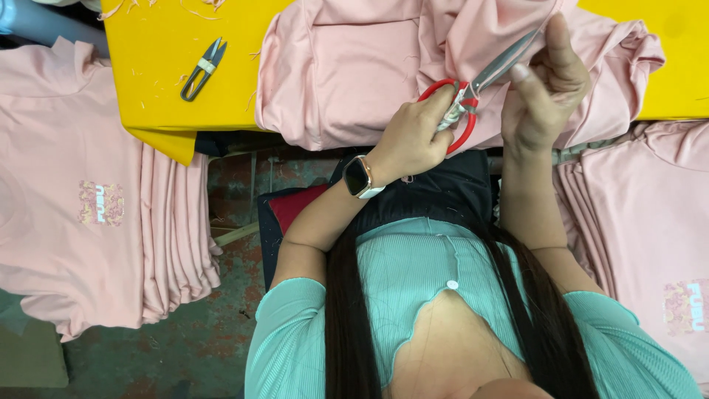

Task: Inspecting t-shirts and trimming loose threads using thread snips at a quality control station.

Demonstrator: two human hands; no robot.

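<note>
Gripping red-handled scissors (473, 92) — left hand (410, 137), right hand (545, 83) pinching pink garment (347, 66)

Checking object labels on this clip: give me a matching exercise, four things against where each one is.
Things:
1. red-handled scissors
2. small thread snips
3. smartwatch
4. stack of folded pink shirts

Places:
A. on the left wrist
B. lying alone on the yellow table
C. off the table, at the left of the view
D. gripped in the left hand, blades by the right hand

Pairs: 1-D, 2-B, 3-A, 4-C
</note>
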